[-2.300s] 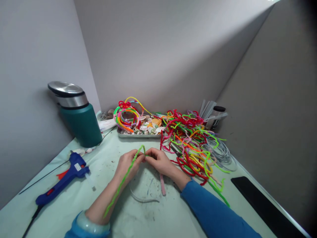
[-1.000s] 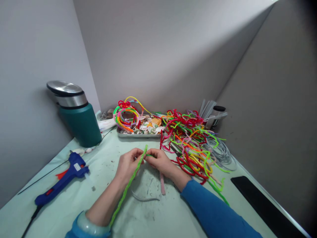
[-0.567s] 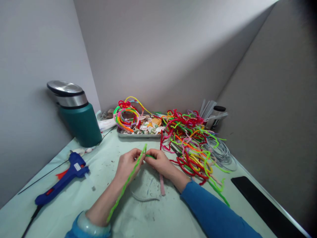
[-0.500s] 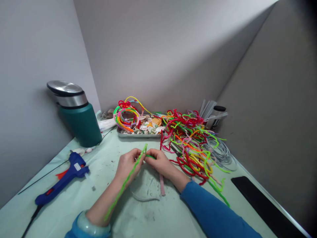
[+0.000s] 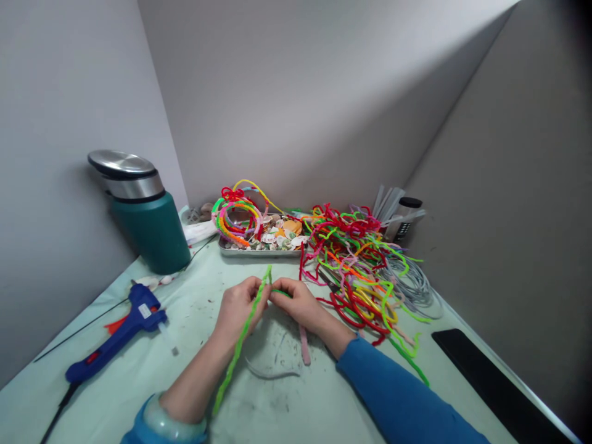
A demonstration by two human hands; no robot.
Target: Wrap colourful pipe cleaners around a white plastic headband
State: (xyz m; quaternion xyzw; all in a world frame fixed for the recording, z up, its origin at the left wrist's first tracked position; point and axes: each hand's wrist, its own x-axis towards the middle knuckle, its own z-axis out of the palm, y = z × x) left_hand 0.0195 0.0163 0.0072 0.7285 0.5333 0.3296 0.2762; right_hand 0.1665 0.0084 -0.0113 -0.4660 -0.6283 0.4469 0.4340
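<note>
Both hands meet fingertip to fingertip over the middle of the table. A light green pipe cleaner (image 5: pixel 242 337) is pinched by my left hand (image 5: pixel 238 308); its long end trails down across the wrist and its bent tip sticks up above the fingers. My right hand (image 5: pixel 298 302) is closed on a darker green piece of pipe cleaner (image 5: pixel 281 292) lying along its fingers. Whether the two greens are one strand is hidden by the fingers. Below the hands lie a grey wire (image 5: pixel 271 374) and a pink strip (image 5: pixel 304 346).
A blue glue gun (image 5: pixel 118 330) and a green bottle (image 5: pixel 150 231) stand left. Behind are a metal tray (image 5: pixel 263 252) of buttons with coiled pipe cleaners (image 5: pixel 237 221). A tangled pipe cleaner heap (image 5: pixel 346 240), grey wire coil (image 5: pixel 411 280) and black slab (image 5: pixel 490 376) occupy the right.
The long light green end has swung to the right, off the left forearm, and its upper tip has shifted slightly left. Both hands stay almost in place.
</note>
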